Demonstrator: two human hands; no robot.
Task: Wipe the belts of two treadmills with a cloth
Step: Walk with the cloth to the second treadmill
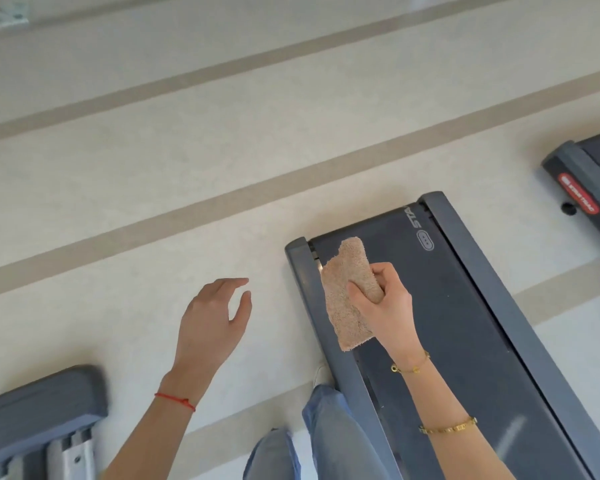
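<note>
A pale floor (153,188) with tan stripes fills most of the view. On it lies a treadmill (499,306) with grey side rails, its dark belt (440,306) running from the middle of the view down toward the lower right corner. A second treadmill (589,188) sits well apart at the right edge, with a red label on its end cap, and part of another grey machine (39,403) shows at the lower left. The person's legs in blue jeans (329,434) stand just beside the near rail of the first treadmill. The right hand (385,299) is above the belt near its end, thumb and curled fingers gripping a folded beige cloth (349,292), which hangs over the belt's left edge and the near rail; whether it touches the belt cannot be told. The left hand (212,320) hovers open over the floor, well left of the cloth, fingers relaxed and holding nothing.
</note>
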